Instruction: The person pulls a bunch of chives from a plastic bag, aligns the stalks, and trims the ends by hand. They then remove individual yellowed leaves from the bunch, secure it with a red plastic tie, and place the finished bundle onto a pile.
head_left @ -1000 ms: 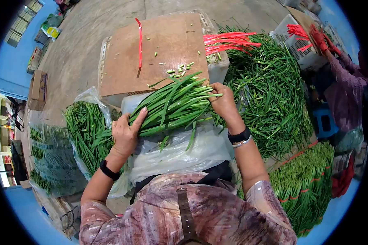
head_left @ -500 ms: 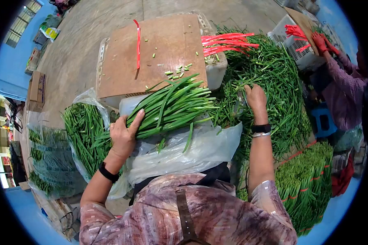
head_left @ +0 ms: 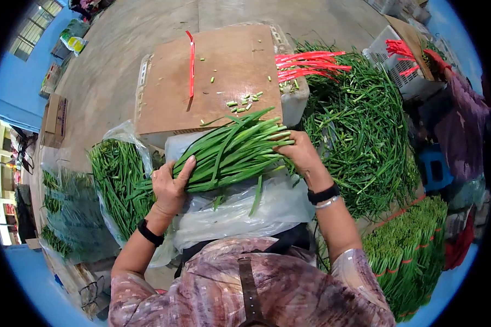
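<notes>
Bunch of green stalks (head_left: 229,151) lies across the person's lap on a sheet of clear plastic (head_left: 240,210), cut ends pointing right, leafy tips left, just below the near edge of the board (head_left: 213,76). Left hand (head_left: 172,185) wraps the tip end: thumb up over the top, fingers under, closed loosely around the bunch. Right hand (head_left: 300,153) is at the cut ends, fingers curled against them; looks like a light hold or a squaring push, can't tell which. Risk, imo: bunch isn't tied, so stalks can fan out or slide off the slick plastic if either hand eases; a few already droop over the front (head_left: 255,191). Uneven ends likely if the right hand pushes off-axis. Stalks are thin, smooth, long, bendy, glossy green, paler at the cut ends. Board is flat brown wood or fibreboard, matte, w/ small cut green bits (head_left: 245,99) and one red strip (head_left: 191,62) on it; more red strips (head_left: 308,62) fan out at its right edge. Big loose heap of greens (head_left: 360,125) to the right, bagged greens (head_left: 117,180) to the left, tied bundles (head_left: 409,245) lower right. Another person's sleeve (head_left: 463,125) far right by a white crate (head_left: 395,60). Floor is bare concrete (head_left: 120,49).
</notes>
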Demonstrator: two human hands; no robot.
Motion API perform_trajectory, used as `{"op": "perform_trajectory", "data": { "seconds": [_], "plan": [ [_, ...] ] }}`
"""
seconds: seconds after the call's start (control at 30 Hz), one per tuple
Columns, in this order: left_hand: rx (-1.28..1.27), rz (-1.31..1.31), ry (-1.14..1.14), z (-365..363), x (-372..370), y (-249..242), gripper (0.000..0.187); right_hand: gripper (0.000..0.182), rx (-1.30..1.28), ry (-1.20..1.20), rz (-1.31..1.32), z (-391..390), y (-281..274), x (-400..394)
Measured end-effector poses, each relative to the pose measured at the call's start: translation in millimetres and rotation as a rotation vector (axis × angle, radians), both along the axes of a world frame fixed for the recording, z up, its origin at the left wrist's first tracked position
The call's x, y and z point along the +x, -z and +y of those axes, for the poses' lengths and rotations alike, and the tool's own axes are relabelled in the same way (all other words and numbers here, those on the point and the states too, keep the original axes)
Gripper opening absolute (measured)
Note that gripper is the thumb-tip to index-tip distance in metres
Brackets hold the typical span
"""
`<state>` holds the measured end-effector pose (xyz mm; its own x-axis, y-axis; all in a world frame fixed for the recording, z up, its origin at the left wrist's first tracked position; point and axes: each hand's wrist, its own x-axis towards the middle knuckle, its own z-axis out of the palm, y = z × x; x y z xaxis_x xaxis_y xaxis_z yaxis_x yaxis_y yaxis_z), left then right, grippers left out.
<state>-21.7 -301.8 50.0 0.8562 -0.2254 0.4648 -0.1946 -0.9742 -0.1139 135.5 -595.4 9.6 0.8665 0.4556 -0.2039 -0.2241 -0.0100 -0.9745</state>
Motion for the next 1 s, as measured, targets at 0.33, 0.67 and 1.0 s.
{"op": "perform_trajectory", "data": {
  "seconds": [0.33,0.67,1.0],
  "plan": [
    [-0.065,-0.035,0.067,1.6,0.5,2.4,0.058,0.027,-0.065,-0.192,0.022,-29.2,1.5,-6.8],
    [-0.059,-0.022,0.083,3.3,-0.1,0.9,0.056,0.016,-0.082,-0.25,-0.113,-56.0,24.3,12.4],
    [-0.025,-0.03,0.089,3.2,-3.7,2.3,0.053,0.02,-0.395,0.092,-0.512,-49.7,-27.0,11.7]
  ]
}}
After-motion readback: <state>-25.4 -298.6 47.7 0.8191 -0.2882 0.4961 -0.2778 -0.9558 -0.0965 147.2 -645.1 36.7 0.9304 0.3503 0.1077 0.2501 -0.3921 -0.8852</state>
